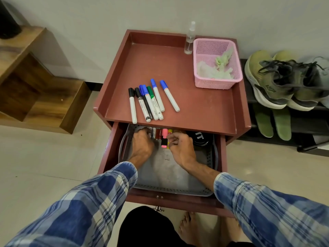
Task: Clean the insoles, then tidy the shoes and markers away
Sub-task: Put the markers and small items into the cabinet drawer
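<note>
Several whiteboard markers with black, blue and green caps lie in a loose row on the red cabinet top. Below it the drawer is pulled out, and a grey perforated tray sits inside. At the tray's far end lie red markers and a pink highlighter. My left hand curls its fingers over the markers there. My right hand pinches a highlighter beside the pink one. Green shoes stand on the rack at right, with two green insoles on the shelf below.
A pink basket holding crumpled cloths and a clear spray bottle stand at the cabinet top's back right. A black round tin lies in the tray's right corner. A wooden step shelf is at left. My bare feet are below the drawer.
</note>
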